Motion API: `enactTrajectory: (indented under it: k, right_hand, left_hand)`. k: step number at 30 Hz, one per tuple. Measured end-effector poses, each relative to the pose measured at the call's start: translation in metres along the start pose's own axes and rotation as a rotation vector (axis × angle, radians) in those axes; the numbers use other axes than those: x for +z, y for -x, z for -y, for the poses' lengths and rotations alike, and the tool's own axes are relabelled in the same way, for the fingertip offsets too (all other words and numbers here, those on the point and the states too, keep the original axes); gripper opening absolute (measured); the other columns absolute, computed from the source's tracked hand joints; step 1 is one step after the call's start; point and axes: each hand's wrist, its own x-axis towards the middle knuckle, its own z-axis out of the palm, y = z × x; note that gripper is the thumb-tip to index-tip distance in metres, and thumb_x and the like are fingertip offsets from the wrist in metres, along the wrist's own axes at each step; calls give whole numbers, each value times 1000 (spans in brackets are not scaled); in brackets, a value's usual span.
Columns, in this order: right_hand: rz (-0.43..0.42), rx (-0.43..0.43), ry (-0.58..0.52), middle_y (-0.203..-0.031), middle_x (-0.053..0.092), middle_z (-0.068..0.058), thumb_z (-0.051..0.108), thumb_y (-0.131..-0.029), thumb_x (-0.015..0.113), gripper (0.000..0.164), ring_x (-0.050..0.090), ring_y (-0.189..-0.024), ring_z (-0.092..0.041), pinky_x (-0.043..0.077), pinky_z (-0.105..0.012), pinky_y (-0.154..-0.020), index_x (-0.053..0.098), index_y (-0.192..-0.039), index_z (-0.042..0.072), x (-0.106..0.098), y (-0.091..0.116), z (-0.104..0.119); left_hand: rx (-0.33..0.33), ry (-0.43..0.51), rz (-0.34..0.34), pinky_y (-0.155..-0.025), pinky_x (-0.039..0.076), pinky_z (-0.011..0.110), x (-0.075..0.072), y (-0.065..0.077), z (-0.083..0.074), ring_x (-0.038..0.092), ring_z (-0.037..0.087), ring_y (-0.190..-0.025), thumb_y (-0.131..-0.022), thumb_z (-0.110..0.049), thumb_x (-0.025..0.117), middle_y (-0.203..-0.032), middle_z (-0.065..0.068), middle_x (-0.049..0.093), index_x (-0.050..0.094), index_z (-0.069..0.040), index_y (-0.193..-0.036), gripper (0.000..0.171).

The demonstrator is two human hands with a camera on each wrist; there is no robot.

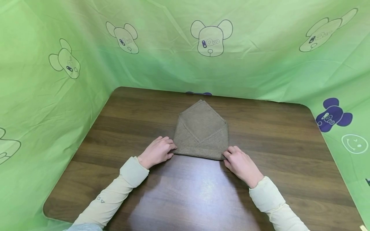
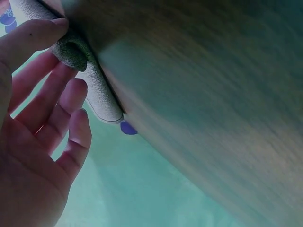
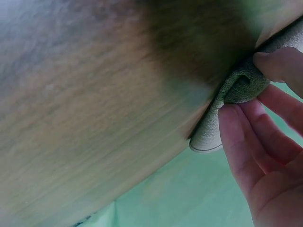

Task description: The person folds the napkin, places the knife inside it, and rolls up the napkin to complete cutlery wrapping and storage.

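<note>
A grey-brown cloth (image 1: 202, 125) lies folded on the table, its far end coming to a point and its near edge rolled over into a narrow band. At the left end of that band my left hand (image 1: 158, 150) pinches the roll between thumb and fingers. My right hand (image 1: 241, 164) grips the opposite end in the same way. In the left wrist view the rolled end (image 2: 72, 54) shows as a small curl under the thumb. The right wrist view shows a similar curl (image 3: 244, 85) between thumb and fingertips.
The dark wooden table (image 1: 121, 122) has rounded corners. Green fabric (image 1: 162, 64) printed with bear heads hangs behind it and along both sides. Light glares off the tabletop in front of the cloth.
</note>
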Motion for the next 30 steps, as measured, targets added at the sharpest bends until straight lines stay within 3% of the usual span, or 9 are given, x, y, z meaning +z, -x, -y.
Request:
enactTrajectory:
  k: [4,8,13,20,30]
  right_hand:
    - [-14,-17,9,-75,56,-4,2,-71,73,16,52,-71,-23,49,-36,-64,59,-72,8,0,0,-1]
    - [-23,-27,20,-75,56,-4,2,-71,72,16,51,-70,-23,49,-35,-61,58,-71,8,0,0,-2]
    - [-25,-13,48,-73,54,-3,6,-73,71,15,52,-68,-23,49,-36,-55,57,-71,10,-1,-1,-3]
    - [-39,-8,81,-74,54,-2,10,-74,69,16,52,-68,-22,46,-34,-50,54,-72,11,-1,0,-5]
    - [-96,-16,97,-72,56,-3,13,-81,63,11,52,-66,-23,45,-34,-46,53,-76,10,3,1,-10]
  left_hand:
    - [-16,1,6,-70,43,31,-1,0,-1,59,16,-81,-75,-17,76,-80,-5,65,69,-15,-87,13]
    - [-38,19,28,-72,45,33,-2,0,0,62,16,-85,-78,-18,74,-87,-3,69,71,-14,-96,19]
    - [-70,90,47,-76,50,34,-2,-1,3,66,16,-86,-80,-17,71,-94,0,73,71,-13,-104,24]
    - [-184,290,79,-75,53,31,-2,0,9,67,12,-84,-83,-17,71,-100,-4,74,71,-15,-104,22]
    - [-304,355,102,-74,53,35,-1,-1,14,68,15,-89,-89,-24,65,-103,-6,73,70,-19,-107,19]
